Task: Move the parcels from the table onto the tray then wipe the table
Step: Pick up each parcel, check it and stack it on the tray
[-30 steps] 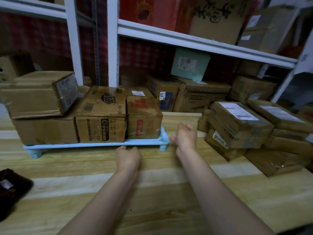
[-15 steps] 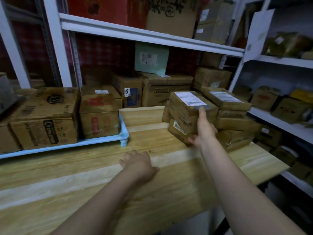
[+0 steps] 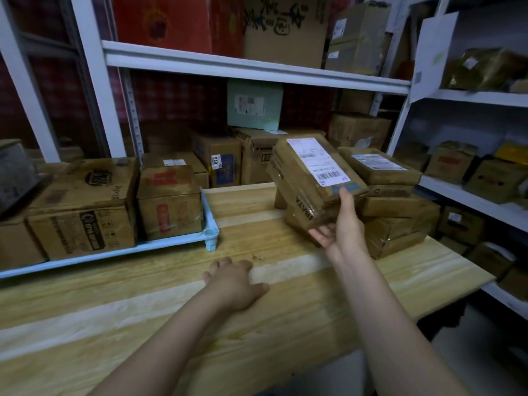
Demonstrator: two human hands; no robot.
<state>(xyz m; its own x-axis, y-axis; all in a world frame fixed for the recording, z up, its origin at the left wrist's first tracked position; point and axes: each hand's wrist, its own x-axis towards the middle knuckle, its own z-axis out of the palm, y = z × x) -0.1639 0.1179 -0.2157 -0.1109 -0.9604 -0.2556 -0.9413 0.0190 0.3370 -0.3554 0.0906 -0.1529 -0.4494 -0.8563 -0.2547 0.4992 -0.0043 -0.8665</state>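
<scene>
right hand (image 3: 347, 230): fingers (image 3: 321, 234) curled under the near lower edge of a flat brown parcel (image 3: 308, 178), thumb laid on its top face; the parcel is gripped and tilted, label face turned toward the camera. whether its underside touches the parcel below cannot be told. left hand (image 3: 234, 281): palm down on the wooden worktop (image 3: 143, 315), fingers loosely bent, holding nothing.

surroundings: just behind and to the right of the gripped parcel, a stack of similar parcels (image 3: 394, 215) on the worktop's right end. to the left, a pale blue tray (image 3: 160, 244) on short legs, carrying a red-marked box (image 3: 170, 201) at its right end and a larger printed box (image 3: 83, 210) beside it, touching. a bare strip of worktop lies between tray and gripped parcel. behind, white shelving (image 3: 251, 67) with cartons and a pale green box (image 3: 254, 105).

gripped parcel: brown card under glossy clear tape, a white shipping label (image 3: 315, 160) with barcode on top, dark lettering along the near side.
</scene>
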